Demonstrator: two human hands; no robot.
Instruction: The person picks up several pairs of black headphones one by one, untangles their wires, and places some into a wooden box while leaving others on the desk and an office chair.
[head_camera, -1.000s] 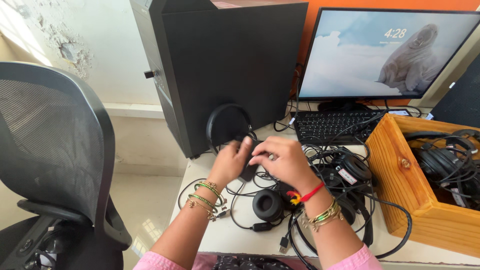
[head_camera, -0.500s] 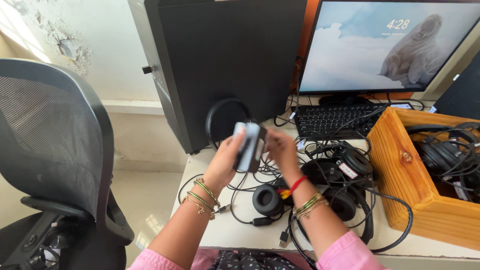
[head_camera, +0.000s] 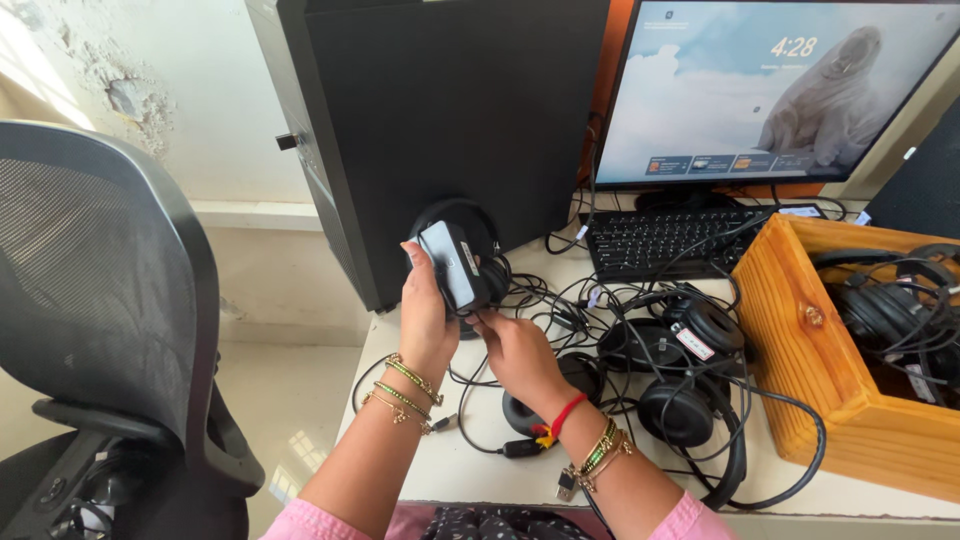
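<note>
Left hand (head_camera: 425, 315) grips the black headset (head_camera: 458, 262) held up in front of the computer tower (head_camera: 450, 120), right hand (head_camera: 510, 350) pinches its cable (head_camera: 520, 290) below; keep fingers off the earpad and free the cable slowly.

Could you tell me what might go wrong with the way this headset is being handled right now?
The headset in the left hand trails a cable into the tangle of cords on the desk, so lifting it could drag the other headsets. A USB plug lies near the desk's front edge and might slip off if the cords are pulled.
</note>
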